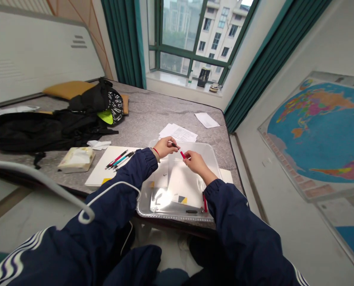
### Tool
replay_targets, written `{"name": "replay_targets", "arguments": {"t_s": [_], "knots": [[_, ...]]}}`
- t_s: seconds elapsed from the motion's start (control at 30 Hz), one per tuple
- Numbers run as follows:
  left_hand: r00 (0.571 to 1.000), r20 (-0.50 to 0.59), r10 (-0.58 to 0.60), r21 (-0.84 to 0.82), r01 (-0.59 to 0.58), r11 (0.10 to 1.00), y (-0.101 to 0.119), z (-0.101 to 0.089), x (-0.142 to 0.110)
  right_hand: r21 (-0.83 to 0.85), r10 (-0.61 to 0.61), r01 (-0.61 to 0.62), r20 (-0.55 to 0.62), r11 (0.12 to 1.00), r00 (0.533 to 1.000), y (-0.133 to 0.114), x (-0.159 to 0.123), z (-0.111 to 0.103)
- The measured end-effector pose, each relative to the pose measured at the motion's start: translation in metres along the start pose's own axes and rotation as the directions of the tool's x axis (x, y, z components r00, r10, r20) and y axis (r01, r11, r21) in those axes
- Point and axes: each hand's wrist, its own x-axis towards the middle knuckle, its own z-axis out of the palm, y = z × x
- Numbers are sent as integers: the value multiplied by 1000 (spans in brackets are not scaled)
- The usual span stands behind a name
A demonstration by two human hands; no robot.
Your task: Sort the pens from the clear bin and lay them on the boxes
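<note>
Over the far half of a clear plastic bin (172,217), my left hand (164,147) pinches a thin black pen part (174,145). My right hand (195,162) grips a short red pen piece (182,155), its end close to the black part with a small gap between them. Down in the bin lie a black pen piece (191,211), a red pen piece (204,201) and a few tiny parts too small to name. Left of the bin, several pens (119,159) rest on a white board (96,171).
Papers (178,132) lie behind the bin, with a folded sheet (206,120) farther right. A pack of tissues (76,159) and a black backpack (43,129) are on the left. A white cable (114,184) crosses my left sleeve. A wall map (322,131) hangs on the right.
</note>
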Motion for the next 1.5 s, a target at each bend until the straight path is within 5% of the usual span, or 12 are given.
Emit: {"name": "replay_targets", "arguments": {"t_s": [0.37, 0.6, 0.8, 0.9, 0.97, 1.03, 1.1, 1.17, 1.27, 1.5], "knots": [[988, 147, -55, 458, -19, 889, -6, 8, -9, 84, -29, 31, -18, 996, 999, -2, -4, 4], [949, 315, 1, 438, -146, 887, -2, 7, -12, 33, -55, 54, 34, 998, 998, -7, -10, 3], [942, 321, 93, 491, -250, 835, 4, 7, -14, 52, -29, 27, 44, 998, 999, -8, -9, 4], [950, 286, 127, 558, -273, 783, 4, 8, -16, -44, 9, 0, 195, 999, 981, -10, -12, 1], [956, 262, 130, 624, -271, 733, 4, 8, -17, -162, 110, -43, 428, 986, 897, -13, -18, -1], [961, 259, 100, 678, -255, 690, 3, 7, -19, -257, 225, -69, 648, 964, 728, -18, -27, 0], [960, 275, 54, 715, -242, 656, 2, 7, -22, -312, 302, -83, 765, 946, 568, -22, -37, 3], [955, 296, 22, 736, -243, 632, 1, 6, -24, -347, 345, -87, 809, 934, 475, -25, -46, 9], [954, 300, 23, 745, -250, 619, 0, 6, -27, -368, 362, -72, 830, 927, 424, -25, -56, 20], [959, 284, 7, 771, -233, 593, 0, 7, -27, -316, 341, -130, 833, 940, 436, -23, -60, 22]]}}
